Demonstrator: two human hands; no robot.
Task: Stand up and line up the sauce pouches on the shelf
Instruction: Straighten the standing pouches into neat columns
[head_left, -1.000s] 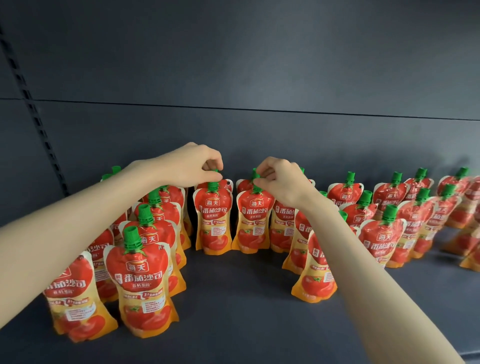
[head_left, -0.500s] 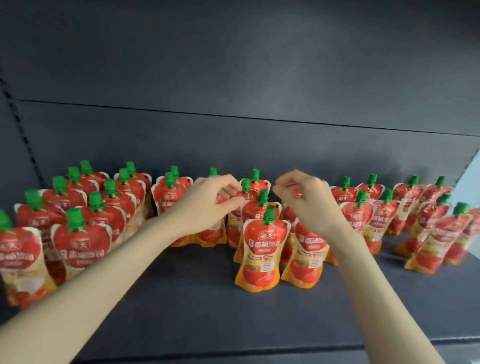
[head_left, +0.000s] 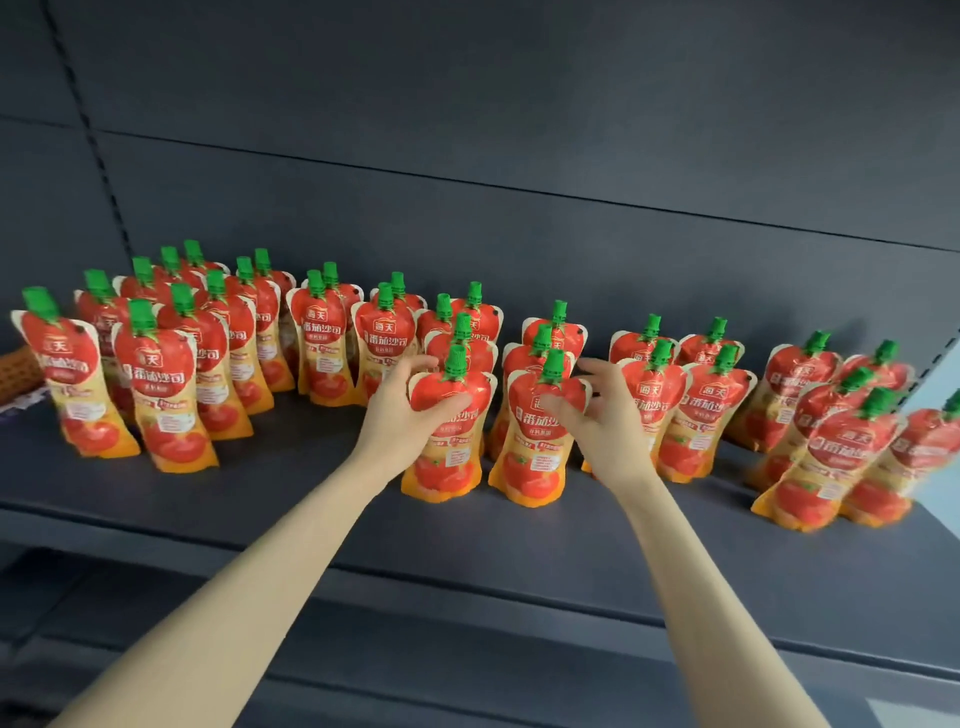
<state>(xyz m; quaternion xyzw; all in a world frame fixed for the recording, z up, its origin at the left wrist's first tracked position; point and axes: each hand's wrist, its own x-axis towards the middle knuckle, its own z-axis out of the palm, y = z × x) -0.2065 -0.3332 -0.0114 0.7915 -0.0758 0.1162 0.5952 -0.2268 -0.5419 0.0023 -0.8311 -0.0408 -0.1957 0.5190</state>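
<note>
Many red and orange sauce pouches with green caps stand on a dark grey shelf (head_left: 291, 499). Two columns run front to back in the middle. My left hand (head_left: 397, 415) grips the front pouch of the left column (head_left: 441, 470) at its upper part, thumb across the front. My right hand (head_left: 610, 434) is blurred and holds the right shoulder of the front pouch of the right column (head_left: 535, 467). Both pouches stand upright side by side, near each other.
A dense group of pouches (head_left: 161, 384) stands at the left. Looser ones (head_left: 831, 447) lean at the right end. Bare shelf lies in front of the pouches up to the front edge (head_left: 467, 582). An orange mesh object (head_left: 18, 371) shows at the far left.
My hands have come down from the caps of back pouches to the two front pouches. The view has pulled back and shifted, showing more of the shelf.
</note>
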